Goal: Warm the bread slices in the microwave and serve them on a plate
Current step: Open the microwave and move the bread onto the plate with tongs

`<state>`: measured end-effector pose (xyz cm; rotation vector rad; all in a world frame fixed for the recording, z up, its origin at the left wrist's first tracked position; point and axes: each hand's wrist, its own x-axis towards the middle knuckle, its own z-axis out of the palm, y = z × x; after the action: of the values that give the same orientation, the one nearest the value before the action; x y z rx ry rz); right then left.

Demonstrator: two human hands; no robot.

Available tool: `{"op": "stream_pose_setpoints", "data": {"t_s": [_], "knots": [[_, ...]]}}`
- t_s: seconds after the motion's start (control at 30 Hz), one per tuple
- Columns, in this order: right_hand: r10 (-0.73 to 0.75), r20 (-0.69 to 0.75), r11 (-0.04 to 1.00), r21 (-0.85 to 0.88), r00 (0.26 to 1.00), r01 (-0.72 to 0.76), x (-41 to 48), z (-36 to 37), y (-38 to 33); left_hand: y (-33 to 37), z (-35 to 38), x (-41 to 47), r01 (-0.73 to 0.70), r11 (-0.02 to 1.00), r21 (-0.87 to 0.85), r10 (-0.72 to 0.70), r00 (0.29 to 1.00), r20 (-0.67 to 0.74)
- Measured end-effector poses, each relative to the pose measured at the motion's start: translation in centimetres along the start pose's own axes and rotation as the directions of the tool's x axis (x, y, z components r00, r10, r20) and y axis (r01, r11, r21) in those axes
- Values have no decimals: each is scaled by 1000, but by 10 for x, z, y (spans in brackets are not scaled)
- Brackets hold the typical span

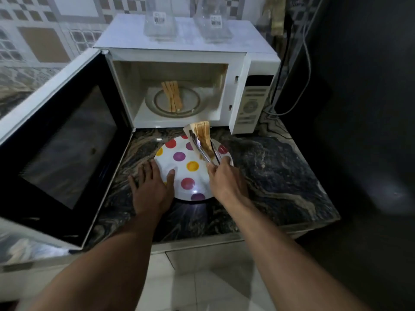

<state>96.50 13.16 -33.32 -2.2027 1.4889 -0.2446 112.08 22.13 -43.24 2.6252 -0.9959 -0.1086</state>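
A white plate with coloured dots [179, 169] lies on the dark marble counter in front of the white microwave [238, 70]. My left hand [151, 186] grips the plate's left rim, thumb on top. My right hand [221, 178] holds metal tongs [203, 150] that clamp several bread slices [204, 136] on edge over the plate's far right part. Another stack of bread slices [172, 96] stands on the glass turntable [193, 102] inside the microwave.
The microwave door [62, 140] hangs wide open to the left, over the counter. Two clear glass jars [159, 19] stand on top of the microwave. A cable [307, 63] runs down at the right. The counter edge [314, 225] ends at the right.
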Motion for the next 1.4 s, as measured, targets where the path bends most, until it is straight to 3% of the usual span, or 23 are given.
{"op": "stream_pose_setpoints", "data": {"t_s": [0.17, 1.4], "knots": [[29, 41, 1000, -6, 999, -29, -21, 16, 14, -1, 4, -1, -10, 1000, 18, 11, 998, -64], [17, 42, 1000, -19, 999, -16, -37, 15, 26, -3, 4, 2, -25, 1000, 18, 25, 999, -33]]}}
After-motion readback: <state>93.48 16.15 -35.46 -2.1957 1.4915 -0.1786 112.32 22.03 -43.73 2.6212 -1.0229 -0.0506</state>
